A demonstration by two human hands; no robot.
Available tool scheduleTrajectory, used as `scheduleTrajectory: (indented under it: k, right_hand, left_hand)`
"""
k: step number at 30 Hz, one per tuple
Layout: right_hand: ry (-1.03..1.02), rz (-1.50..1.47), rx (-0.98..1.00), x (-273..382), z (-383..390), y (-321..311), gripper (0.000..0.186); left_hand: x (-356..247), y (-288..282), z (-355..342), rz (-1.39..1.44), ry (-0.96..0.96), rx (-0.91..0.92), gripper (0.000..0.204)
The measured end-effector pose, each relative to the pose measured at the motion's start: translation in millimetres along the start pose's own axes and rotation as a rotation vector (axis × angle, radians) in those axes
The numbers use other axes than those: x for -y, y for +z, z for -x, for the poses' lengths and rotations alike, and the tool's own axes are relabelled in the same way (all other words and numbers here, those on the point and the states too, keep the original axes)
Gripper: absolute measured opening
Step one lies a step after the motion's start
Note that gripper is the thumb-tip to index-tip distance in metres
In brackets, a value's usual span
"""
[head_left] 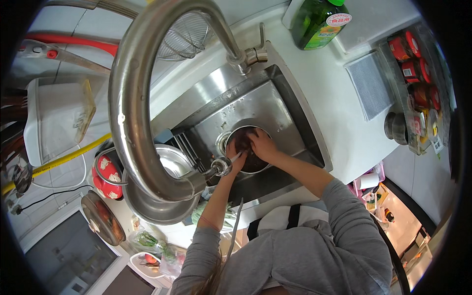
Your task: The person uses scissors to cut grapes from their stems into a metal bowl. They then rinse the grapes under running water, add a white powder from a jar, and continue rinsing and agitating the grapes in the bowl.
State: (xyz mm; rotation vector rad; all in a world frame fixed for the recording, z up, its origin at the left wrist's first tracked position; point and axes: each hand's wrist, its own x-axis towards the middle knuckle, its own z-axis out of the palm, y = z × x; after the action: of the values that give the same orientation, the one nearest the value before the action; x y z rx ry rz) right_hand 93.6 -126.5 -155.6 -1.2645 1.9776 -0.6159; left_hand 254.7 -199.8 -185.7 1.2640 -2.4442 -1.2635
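Observation:
A round metal bowl (256, 172) with dark, wet-looking contents sits in the stainless steel sink (265, 101). Both my hands are down inside it, on either side of a dark reddish-brown lump (242, 142) whose kind I cannot make out. My right hand (264, 147) bends its fingers over the lump from the right. From the left, my left hand (235, 156) presses against it, its fingertips mostly hidden. The curved metal faucet (130, 108) arches over, and its nozzle (221, 167) points a thin whitish stream toward my left hand.
Left of the sink stand a large metal pan (162, 209) and a red floral item (105, 178). Bagged vegetables (152, 241) lie lower left. A green bottle (317, 24), a grey cloth (369, 84) and a rack of red-lidded jars (417, 71) are on the right.

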Motion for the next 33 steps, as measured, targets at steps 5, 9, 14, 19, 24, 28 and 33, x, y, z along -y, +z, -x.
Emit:
scheduleTrajectory:
  k: [5,9,14,19,24,28,33]
  right_hand:
    - [0.221,-0.348,0.037,-12,-30,32,0.044]
    - [0.123,-0.327,0.408,-8,-33,21,0.043]
    - [-0.339,0.350,0.332,-27,25,-1,0.044]
    - [-0.267,0.532,0.002,-26,25,47,0.041]
    - [-0.067,0.367,0.227,-22,-20,47,0.051]
    - [-0.118,0.145,0.262,-8,-19,3,0.070]
    - [-0.075,0.171,0.219,-4,-15,-17,0.072]
  left_hand:
    - [53,40,-28,0.213,-0.303,0.027,0.055]
    - [152,67,-13,-0.240,0.200,0.094,0.055]
    - [-17,-35,-9,-0.072,0.027,0.595,0.053]
    - [-44,-2,24,-0.598,0.157,0.269,0.082]
    - [-28,17,-11,-0.591,-0.032,0.227,0.081]
    - [-38,-12,-11,-0.287,-0.107,0.257,0.073]
    - [-7,-22,7,-0.343,0.221,0.116,0.079]
